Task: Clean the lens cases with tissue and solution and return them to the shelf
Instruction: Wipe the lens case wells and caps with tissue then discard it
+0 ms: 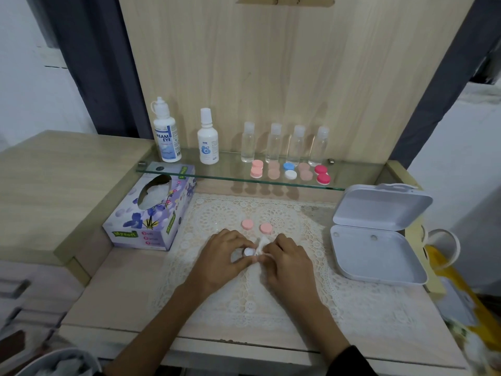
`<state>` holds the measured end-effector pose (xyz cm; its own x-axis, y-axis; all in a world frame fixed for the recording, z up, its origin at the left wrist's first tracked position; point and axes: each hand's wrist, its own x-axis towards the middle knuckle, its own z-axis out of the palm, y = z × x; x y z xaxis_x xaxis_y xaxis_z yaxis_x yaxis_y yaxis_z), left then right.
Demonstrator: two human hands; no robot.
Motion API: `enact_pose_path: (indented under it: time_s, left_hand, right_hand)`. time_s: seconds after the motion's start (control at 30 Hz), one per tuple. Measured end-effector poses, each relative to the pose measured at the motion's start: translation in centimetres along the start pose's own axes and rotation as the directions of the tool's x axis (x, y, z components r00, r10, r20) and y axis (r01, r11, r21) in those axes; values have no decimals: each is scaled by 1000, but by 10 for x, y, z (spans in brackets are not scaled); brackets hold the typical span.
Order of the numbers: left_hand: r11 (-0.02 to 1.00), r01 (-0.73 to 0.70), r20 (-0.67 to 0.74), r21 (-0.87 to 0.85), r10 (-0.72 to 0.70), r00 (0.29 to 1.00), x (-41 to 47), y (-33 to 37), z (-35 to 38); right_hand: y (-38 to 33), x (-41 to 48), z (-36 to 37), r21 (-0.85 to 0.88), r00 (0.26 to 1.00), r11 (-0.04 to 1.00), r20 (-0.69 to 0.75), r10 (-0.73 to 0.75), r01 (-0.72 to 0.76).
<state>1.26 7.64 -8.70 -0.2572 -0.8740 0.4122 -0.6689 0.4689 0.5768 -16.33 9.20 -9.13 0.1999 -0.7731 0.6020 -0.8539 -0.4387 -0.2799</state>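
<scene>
The small white lens case (pixel 248 252) was down by the lace mat (pixel 271 308) on the counter (pixel 122 294), pinched in the curled fingers of the left hand (pixel 225 253). One round cup faced up. The rest was hidden, so I could not tell which way it ran. The right hand (pixel 284 256) pinched a scrunched white tissue (pixel 262 244) against it. Two pink caps (pixel 247 224) lay just behind. On the glass shelf (pixel 217 175) were five more cases (pixel 290 175), each pointing back to front, four clear bottles (pixel 248 143) and two white bottles (pixel 208 142).
</scene>
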Motion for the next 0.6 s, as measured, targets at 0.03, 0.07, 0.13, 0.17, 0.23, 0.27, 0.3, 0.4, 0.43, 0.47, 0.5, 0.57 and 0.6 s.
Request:
enact_pose_path:
  time_s: [0.03, 0.07, 0.13, 0.17, 0.23, 0.27, 0.3, 0.4, 0.43, 0.47, 0.5, 0.57, 0.6]
  left_hand:
    - [1000, -3, -1, 1, 3, 1000, 0, 0, 0]
    - [1000, -6, -3, 4, 6, 1000, 0, 0, 0]
    - [1000, -11, -7, 8, 12, 1000, -1, 0, 0]
    - [1000, -15, -8, 12, 15, 1000, -1, 0, 0]
    - [999, -22, -7, 23, 22, 1000, -1, 0, 1]
    - [999, -24, -4, 27, 24, 1000, -1, 0, 1]
    - [999, -26, -2, 32, 26, 1000, -1, 0, 1]
    - [998, -36, 9, 55, 36, 999, -1, -1, 1]
    - [997, -38, 16, 63, 38, 999, -1, -1, 1]
    - [997, -41, 21, 69, 39, 999, -1, -1, 1]
    - [997, -43, 26, 72, 41, 999, -1, -2, 1]
    - [997, -47, 35, 68, 45, 998, -1, -3, 1]
    - [997, -47, 38, 64, 45, 998, -1, -4, 1]
  right_hand:
    - [0, 1, 1, -14, 1000, 1000, -4, -11, 11]
    - [0, 1, 2, -30, 1000, 999, -4, -22, 22]
    - [1, 0, 5, -48, 999, 998, 20, -32, 33]
    - [2, 0, 6, -44, 999, 999, 42, -25, 27]
    - [4, 0, 8, -25, 996, 1000, 87, 3, -1]
    - [5, 0, 8, -15, 994, 1000, 107, 19, -18]
    - [4, 0, 7, -3, 992, 1000, 124, 31, -31]
    - [3, 0, 6, 53, 983, 996, 173, 64, -74]
    - [4, 0, 6, 87, 981, 991, 175, 81, -97]
    - [4, 0, 5, 149, 978, 978, 174, 116, -143]
    - [4, 1, 3, 240, 971, 949, 171, 165, -204]
    - [3, 3, -2, 436, 956, 851, 148, 252, -292]
    - [2, 3, -6, 500, 952, 810, 137, 275, -306]
